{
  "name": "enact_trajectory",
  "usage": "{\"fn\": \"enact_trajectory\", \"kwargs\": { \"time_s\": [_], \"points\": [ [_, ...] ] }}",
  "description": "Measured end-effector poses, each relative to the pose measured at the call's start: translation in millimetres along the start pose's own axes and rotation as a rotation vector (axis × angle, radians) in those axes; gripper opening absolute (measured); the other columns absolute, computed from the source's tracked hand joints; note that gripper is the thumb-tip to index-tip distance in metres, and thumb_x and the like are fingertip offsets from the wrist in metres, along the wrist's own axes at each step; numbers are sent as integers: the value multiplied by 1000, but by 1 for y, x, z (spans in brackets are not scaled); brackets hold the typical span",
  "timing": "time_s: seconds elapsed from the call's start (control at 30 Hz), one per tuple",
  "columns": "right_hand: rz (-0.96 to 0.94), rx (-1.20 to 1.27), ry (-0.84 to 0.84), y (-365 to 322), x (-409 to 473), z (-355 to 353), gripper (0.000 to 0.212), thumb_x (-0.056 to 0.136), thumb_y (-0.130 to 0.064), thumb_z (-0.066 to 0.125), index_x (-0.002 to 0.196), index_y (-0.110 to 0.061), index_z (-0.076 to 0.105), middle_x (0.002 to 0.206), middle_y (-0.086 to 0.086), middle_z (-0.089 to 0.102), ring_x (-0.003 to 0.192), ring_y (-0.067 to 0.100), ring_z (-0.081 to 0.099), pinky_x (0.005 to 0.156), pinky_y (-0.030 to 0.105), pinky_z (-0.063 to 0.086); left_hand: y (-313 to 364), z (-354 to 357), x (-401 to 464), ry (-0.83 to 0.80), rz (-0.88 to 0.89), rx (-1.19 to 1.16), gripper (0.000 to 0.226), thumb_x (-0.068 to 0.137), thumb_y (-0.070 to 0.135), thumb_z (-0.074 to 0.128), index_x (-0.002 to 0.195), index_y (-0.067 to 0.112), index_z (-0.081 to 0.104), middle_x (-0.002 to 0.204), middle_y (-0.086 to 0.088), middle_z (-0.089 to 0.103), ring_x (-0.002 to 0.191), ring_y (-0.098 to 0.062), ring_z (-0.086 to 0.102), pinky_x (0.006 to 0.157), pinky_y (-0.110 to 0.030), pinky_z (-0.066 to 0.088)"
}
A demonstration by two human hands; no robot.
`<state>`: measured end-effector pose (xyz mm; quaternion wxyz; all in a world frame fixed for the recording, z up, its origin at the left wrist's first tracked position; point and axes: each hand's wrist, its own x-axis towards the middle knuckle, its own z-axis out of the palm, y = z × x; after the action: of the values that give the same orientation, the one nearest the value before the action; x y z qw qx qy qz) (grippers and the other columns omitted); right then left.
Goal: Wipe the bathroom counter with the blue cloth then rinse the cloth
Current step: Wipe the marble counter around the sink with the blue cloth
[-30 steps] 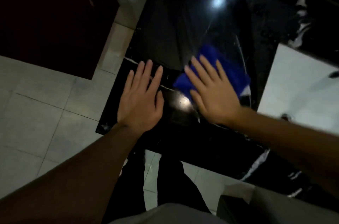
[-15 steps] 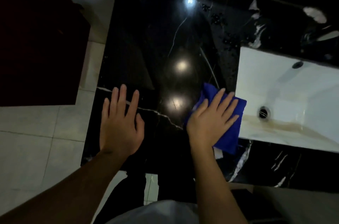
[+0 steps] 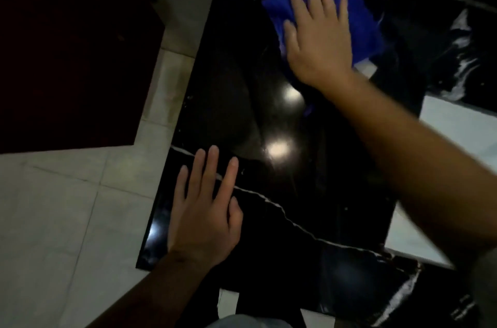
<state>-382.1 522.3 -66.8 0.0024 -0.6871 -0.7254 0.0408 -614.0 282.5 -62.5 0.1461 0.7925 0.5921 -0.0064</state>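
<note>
The glossy black marble counter [image 3: 282,118], crossed by a thin white vein, fills the middle of the view. A blue cloth [image 3: 360,13] with a white tag lies flat on the counter's far part. My right hand [image 3: 317,37] presses down on the cloth with straight, spread fingers and covers much of it. Near the counter's front left corner, my left hand [image 3: 204,214] rests flat on the bare stone with its fingers straight.
A white sink basin [image 3: 457,126] is set into the counter on the right, partly hidden by my right forearm. Pale floor tiles [image 3: 67,206] lie to the left, beyond the counter's left edge. A dark cabinet or door [image 3: 67,45] stands at the upper left.
My right hand has pushed the blue cloth from the counter's front beside the sink to its far part. My left hand stays flat near the front left corner.
</note>
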Motion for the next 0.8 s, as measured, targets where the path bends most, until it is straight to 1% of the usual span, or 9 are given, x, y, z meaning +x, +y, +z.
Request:
{"fn": "enact_trajectory", "kwargs": {
  "time_s": [0.1,0.17,0.3,0.43,0.6,0.8],
  "points": [
    [-310,4,-57,7,26,-7,62,104,-42,22,161,-18,19,169,10,14,157,30,8,125,53,3,-1,0,-1,-26,1,22,72,93,34,39,160,19,19,169,-18,14,157,-34,10,125,-54,11],
    [-480,-7,-93,8,43,-10,62,104,-41,24,161,-18,20,169,11,14,156,30,8,125,54,3,-2,0,-3,-29,-4,22,72,92,34,40,160,19,21,169,-17,13,157,-33,10,125,-53,11],
    [-700,-54,-129,5,52,-15,61,104,-41,21,161,-18,18,169,12,13,157,30,6,126,53,1,-2,2,-2,-16,-6,46,71,91,35,41,159,18,27,169,-16,15,157,-33,13,126,-51,10],
    [-804,-83,-144,2,47,-19,61,105,-41,20,161,-20,16,169,11,11,157,30,4,126,55,2,-1,1,-1,-7,-12,19,70,91,35,42,158,18,30,169,-16,17,157,-32,13,125,-52,12],
    [-910,-88,-160,2,27,-18,60,104,-40,22,160,-20,20,169,11,12,157,31,4,125,56,2,-3,2,-1,1,-15,-13,70,91,35,42,159,19,30,169,-14,17,157,-30,11,126,-49,8],
    [-958,-81,-206,4,-10,-17,59,105,-40,23,160,-23,20,169,9,11,157,28,0,126,55,-1,-3,4,-2,10,-26,-19,71,91,36,42,159,21,28,169,-14,18,157,-29,11,126,-49,10]
  ]
}}
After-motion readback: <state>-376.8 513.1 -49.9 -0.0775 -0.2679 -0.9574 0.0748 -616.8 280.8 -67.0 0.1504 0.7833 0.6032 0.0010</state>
